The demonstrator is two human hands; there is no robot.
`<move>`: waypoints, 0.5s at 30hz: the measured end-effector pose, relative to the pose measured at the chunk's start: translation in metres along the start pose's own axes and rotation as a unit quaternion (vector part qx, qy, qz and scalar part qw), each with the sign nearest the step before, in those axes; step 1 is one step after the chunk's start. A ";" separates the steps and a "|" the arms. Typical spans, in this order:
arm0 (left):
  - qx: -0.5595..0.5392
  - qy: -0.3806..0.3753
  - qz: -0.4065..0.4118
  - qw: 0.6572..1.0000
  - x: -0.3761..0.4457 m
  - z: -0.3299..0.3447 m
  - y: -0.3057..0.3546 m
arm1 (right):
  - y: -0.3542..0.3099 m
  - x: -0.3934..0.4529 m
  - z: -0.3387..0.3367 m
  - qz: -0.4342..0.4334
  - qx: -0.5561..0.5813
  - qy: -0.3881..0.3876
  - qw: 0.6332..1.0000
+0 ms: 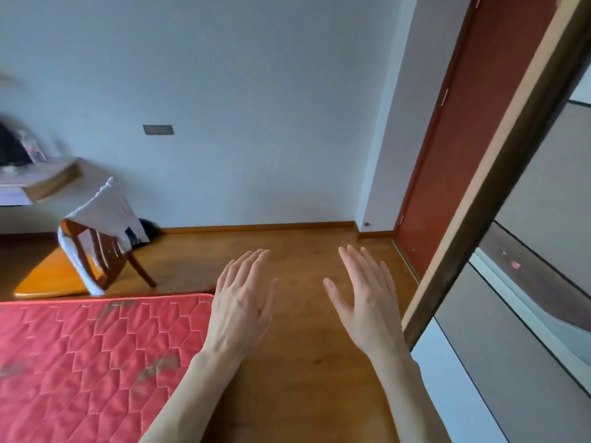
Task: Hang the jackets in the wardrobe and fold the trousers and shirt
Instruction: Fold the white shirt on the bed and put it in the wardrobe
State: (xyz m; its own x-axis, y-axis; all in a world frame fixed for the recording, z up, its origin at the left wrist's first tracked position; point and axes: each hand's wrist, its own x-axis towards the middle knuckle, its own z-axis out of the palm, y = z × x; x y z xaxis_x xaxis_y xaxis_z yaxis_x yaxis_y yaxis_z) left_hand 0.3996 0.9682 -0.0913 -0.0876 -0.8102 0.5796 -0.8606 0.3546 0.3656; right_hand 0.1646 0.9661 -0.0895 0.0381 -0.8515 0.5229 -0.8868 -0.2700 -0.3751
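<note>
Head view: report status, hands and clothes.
Left hand open, holding nothing. Right hand open, holding nothing. White garment draped over wooden chair, untouched. Nothing between hands and chair but bare floor.

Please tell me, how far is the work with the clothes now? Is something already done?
Done: nothing that this view shows; no hung jacket or folded piece is visible. In hand: nothing; the left hand and right hand are open and empty above the wooden floor. Left: a white garment hangs over the chair, unfolded. The mattress holds no clothes in view.
</note>
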 end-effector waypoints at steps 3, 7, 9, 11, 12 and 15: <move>0.030 0.015 -0.035 0.999 0.026 0.004 -0.028 | -0.003 0.045 0.025 -0.032 0.001 -0.019 0.999; 0.063 0.028 -0.072 0.995 0.055 0.011 -0.067 | -0.006 0.096 0.055 -0.062 0.008 -0.040 0.997; 0.068 0.039 -0.090 0.993 0.070 0.018 -0.086 | -0.007 0.121 0.071 -0.074 0.014 -0.046 0.996; 0.068 0.049 -0.103 0.991 0.086 0.027 -0.102 | -0.006 0.144 0.088 -0.086 0.016 -0.049 0.995; 0.069 0.051 -0.105 0.991 0.094 0.032 -0.110 | -0.004 0.156 0.097 -0.090 0.016 -0.051 0.994; 0.072 0.054 -0.112 0.990 0.119 0.049 -0.134 | -0.003 0.193 0.126 -0.099 0.019 -0.051 0.994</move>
State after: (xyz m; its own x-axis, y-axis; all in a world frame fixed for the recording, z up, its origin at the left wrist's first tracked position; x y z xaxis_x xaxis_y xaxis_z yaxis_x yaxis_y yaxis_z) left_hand 0.4798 0.8012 -0.1064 0.1598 -0.8038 0.5731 -0.9156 0.0963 0.3903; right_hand 0.2332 0.7457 -0.0838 0.2584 -0.8210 0.5092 -0.8395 -0.4516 -0.3021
